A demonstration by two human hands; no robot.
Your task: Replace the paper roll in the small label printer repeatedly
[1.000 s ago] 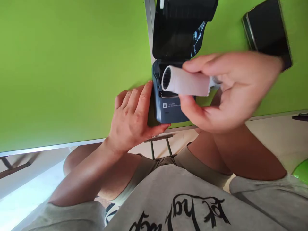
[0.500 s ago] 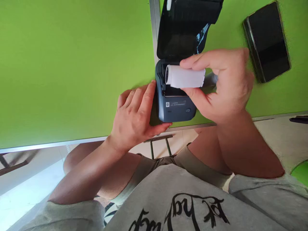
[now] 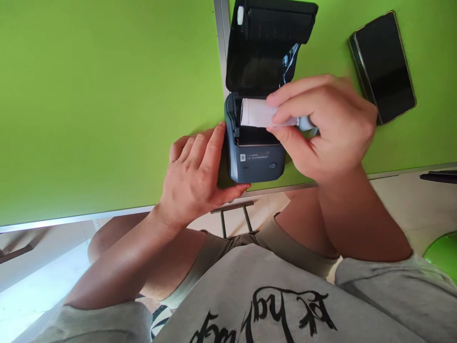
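A dark blue-grey label printer [image 3: 256,170] sits near the table's front edge, its black lid [image 3: 262,62] raised away from me. My left hand [image 3: 196,171] braces it, fingers along the left side and thumb at the front corner. Between the thumb and fingers of my right hand [image 3: 335,126] is a white paper roll [image 3: 254,113], held sideways over the printer's compartment. The roll's hollow left end shows; fingers cover part of its right half. A greyish rounded part [image 3: 306,124], partly hidden by the hand, shows beside the roll's right end.
A black smartphone [image 3: 387,66] lies to the right on the green table [image 3: 107,105], resting on a dark object. A metal seam [image 3: 221,38] runs behind the printer. Below the front edge are my legs and a stool frame [image 3: 233,208].
My right fingers have closed further over the paper roll, which is turned slightly and sits a bit lower over the compartment. The whole view has shifted a little; my left hand stays at the printer.
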